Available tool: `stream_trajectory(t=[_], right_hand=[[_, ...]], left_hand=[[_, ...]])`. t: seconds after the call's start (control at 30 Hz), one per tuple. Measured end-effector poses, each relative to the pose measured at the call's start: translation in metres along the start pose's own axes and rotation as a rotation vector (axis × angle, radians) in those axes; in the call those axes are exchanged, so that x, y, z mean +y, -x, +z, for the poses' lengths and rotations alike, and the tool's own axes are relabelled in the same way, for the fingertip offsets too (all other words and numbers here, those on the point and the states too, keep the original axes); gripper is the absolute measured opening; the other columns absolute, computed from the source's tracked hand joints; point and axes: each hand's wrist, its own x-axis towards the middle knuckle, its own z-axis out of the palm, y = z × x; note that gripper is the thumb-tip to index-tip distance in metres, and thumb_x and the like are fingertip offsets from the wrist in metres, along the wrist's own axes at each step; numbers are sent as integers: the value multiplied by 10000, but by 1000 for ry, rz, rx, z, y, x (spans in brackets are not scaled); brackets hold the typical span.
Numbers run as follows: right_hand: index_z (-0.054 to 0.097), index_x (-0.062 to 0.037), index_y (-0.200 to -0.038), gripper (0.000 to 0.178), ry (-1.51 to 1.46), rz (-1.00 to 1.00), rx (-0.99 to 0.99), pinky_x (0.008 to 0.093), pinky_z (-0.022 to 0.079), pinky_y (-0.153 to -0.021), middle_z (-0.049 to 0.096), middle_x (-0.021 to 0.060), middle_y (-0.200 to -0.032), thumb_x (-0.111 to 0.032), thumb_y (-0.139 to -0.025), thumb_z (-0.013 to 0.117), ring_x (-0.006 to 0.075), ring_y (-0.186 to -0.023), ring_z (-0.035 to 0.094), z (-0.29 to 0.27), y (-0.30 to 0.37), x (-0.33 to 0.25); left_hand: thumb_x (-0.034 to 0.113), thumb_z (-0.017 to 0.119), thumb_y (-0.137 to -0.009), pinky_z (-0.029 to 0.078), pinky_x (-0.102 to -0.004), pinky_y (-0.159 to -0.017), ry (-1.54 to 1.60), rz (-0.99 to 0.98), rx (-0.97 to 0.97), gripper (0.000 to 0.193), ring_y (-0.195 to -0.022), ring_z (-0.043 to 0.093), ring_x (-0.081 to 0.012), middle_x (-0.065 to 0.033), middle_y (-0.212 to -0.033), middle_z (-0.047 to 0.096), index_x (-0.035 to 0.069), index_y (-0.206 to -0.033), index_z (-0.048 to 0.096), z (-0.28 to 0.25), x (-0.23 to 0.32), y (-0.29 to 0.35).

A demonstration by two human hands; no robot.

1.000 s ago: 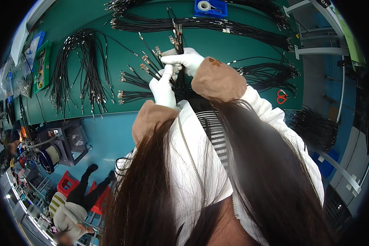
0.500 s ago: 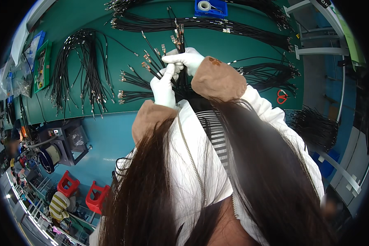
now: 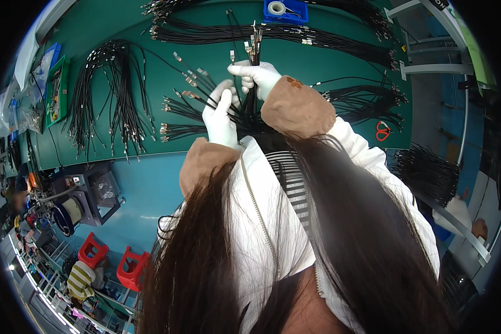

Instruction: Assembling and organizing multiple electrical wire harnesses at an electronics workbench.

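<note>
Both my hands wear white gloves over a green worktable [image 3: 150, 72]. My right hand [image 3: 256, 78] grips a bundle of black wires [image 3: 253, 103] upright, with metal terminals [image 3: 254, 42] sticking out above the fist. My left hand [image 3: 220, 114] rests against the same bundle lower down, fingers stretched along the wires. More loose black wires with metal ends [image 3: 186, 106] fan out to the left of my hands. My long dark hair and white jacket hide the lower part of the bundle.
A large looped wire bunch [image 3: 111, 100] lies at left, long wire bundles [image 3: 295, 36] along the back. A blue tray with a tape roll [image 3: 284, 10] sits at the top, red scissors [image 3: 382, 131] at right. Red stools [image 3: 114, 259] and a machine [image 3: 86, 192] stand below left.
My right hand has lifted the wire bundle slightly, so the terminals stand higher. In the lower left a person near the red stools has moved.
</note>
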Motion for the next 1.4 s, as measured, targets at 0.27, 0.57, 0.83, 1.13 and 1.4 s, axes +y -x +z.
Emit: stream_trajectory(t=[0.27,0.57,0.83,1.13,1.4], right_hand=[[610,56,-1113,349,55,-59,-97,217,402,-510,673,111,-879,-104,-818,707,57,-527,429,2,6,0],[709,7,-967,325,386,-142,-270,242,433,-526,685,66,-799,-168,-713,810,75,-594,549,6,7,4],[697,28,-878,192,210,-133,-150,192,394,-464,675,57,-735,-103,-756,768,55,-513,515,6,7,-1],[687,35,-841,168,193,-115,-160,181,382,-446,666,61,-725,-91,-760,765,47,-488,499,0,4,1],[664,14,-830,150,172,-74,-170,214,369,-474,640,47,-723,-117,-799,729,52,-491,455,0,4,0]], left_hand=[[159,588,-921,444,-239,-735,-295,28,-130,208,-797,576,-110,-58,-933,659,-17,-1015,646,-12,-11,-9],[31,571,-849,411,-232,-730,-644,-113,-62,208,-809,547,-93,-30,-906,626,-31,-1040,629,-13,-13,-17],[45,646,-843,469,-256,-771,-170,-18,-141,258,-823,608,-124,-57,-953,655,-35,-1086,606,-6,0,-3],[120,685,-859,489,-254,-714,-183,-67,-51,249,-778,602,-112,-53,-891,653,-26,-1048,616,-12,-9,-7],[114,644,-887,483,-265,-791,-7,-89,-141,283,-863,602,-129,-73,-987,637,-23,-1124,573,-15,-7,-5]])
